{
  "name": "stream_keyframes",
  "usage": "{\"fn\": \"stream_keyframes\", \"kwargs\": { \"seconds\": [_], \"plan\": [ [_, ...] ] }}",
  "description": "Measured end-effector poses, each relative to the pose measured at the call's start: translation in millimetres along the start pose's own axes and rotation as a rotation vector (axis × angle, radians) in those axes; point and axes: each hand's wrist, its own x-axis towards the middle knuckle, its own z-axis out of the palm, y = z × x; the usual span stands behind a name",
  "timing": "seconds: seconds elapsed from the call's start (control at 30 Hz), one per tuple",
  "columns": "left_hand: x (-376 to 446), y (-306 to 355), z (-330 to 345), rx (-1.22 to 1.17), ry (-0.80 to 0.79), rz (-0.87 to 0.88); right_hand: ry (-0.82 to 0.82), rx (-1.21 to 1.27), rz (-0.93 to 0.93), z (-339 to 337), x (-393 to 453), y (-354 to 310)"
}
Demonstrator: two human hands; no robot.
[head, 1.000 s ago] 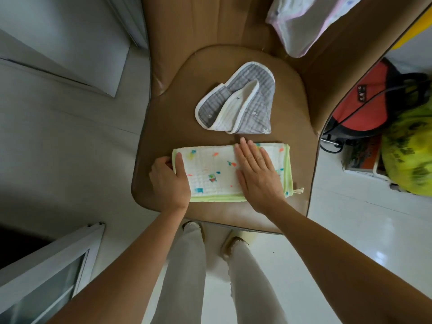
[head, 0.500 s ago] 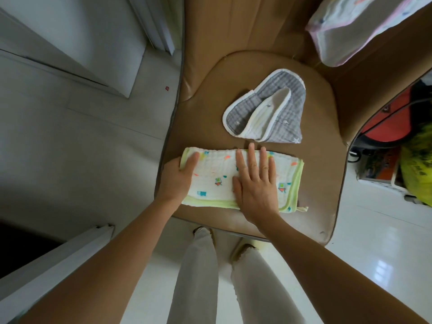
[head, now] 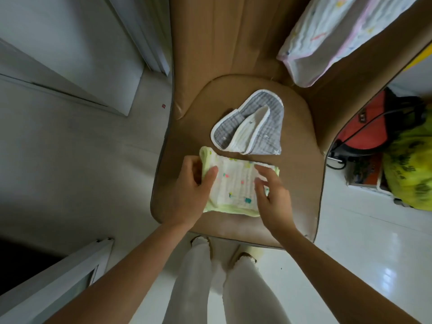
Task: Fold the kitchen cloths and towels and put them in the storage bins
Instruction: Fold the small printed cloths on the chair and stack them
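A white cloth with a green border and small coloured prints [head: 233, 185] lies folded at the front of a brown chair seat [head: 301, 183]. My left hand [head: 189, 190] grips its left end, thumb on top, and has that end lifted and curled over. My right hand [head: 272, 195] hovers over the cloth's right part with fingers apart, fingertips close to or just touching it. Just behind lies a grey checked cloth with a white edge [head: 252, 127], loosely folded. A white cloth with a pink border [head: 327, 36] hangs over the chair back at the upper right.
The chair stands on a pale tiled floor [head: 374, 253]. To its right are a red and black bag [head: 378, 127] and a yellow-green bag [head: 411, 174]. A white door frame [head: 70, 272] is at the lower left. My legs are under the seat's front edge.
My left hand has lifted the cloth's left end and is bringing it over to the right. My right hand, flat on the cloth before, has come up off it. The view shifted left.
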Motion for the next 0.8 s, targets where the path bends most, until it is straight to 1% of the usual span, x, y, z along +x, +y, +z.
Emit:
{"fn": "stream_keyframes", "kwargs": {
  "seconds": [0.07,0.1,0.13,0.2,0.27,0.37,0.43,0.57,0.6,0.7,0.73,0.77,0.8],
  "plan": [
    [-10,9,22,-0.082,-0.099,0.027,0.085,0.357,0.244,-28,-6,-4],
    [-13,11,37,-0.09,-0.135,0.036,0.088,0.52,0.356,-40,-6,-4],
    [-16,11,52,-0.066,-0.159,0.047,0.065,0.628,0.433,-51,-5,-2],
    [-20,7,82,-0.012,-0.201,0.081,-0.017,0.716,0.515,-65,-2,6],
    [-22,3,105,0.019,-0.226,0.106,-0.095,0.738,0.547,-69,2,16],
    [-21,0,125,0.049,-0.219,0.138,-0.147,0.643,0.534,-67,11,27],
    [-19,-1,131,0.075,-0.218,0.156,-0.111,0.598,0.522,-62,17,29],
    [-13,-1,127,0.138,-0.318,0.13,-0.04,0.426,0.501,-51,27,37],
    [-11,-1,123,0.178,-0.281,0.167,-0.038,0.379,0.492,-48,28,39],
    [7,1,100,0.409,-0.012,0.4,-0.02,0.194,0.417,-44,32,43],
    [16,0,91,0.479,0.021,0.444,-0.008,0.117,0.386,-44,33,42],
    [26,-3,82,0.531,-0.01,0.455,0.008,0.043,0.365,-43,34,42],
    [36,-5,73,0.565,-0.092,0.445,0.029,-0.005,0.357,-42,34,40]
  ]
}}
